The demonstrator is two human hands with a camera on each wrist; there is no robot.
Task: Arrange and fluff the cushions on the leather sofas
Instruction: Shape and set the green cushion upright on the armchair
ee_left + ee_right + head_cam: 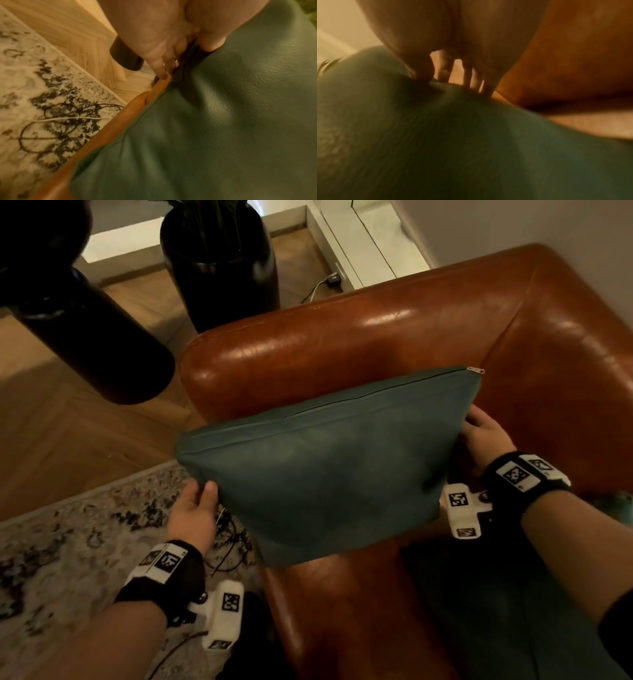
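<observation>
A teal cushion with a zip along its top edge is held up in front of the arm of a brown leather sofa. My left hand grips its lower left edge, thumb on the front and fingers behind. Over at the right edge, my right hand holds it the same way. The left wrist view shows my left hand pinching the cushion beside the sofa edge. In the blurred right wrist view my right hand has its thumb pressed into the cushion.
A tall black vase stands on the wood floor behind the sofa arm, and a second dark vessel looms at the upper left. A patterned rug with loose cables lies left of the sofa. Dark green fabric covers the seat.
</observation>
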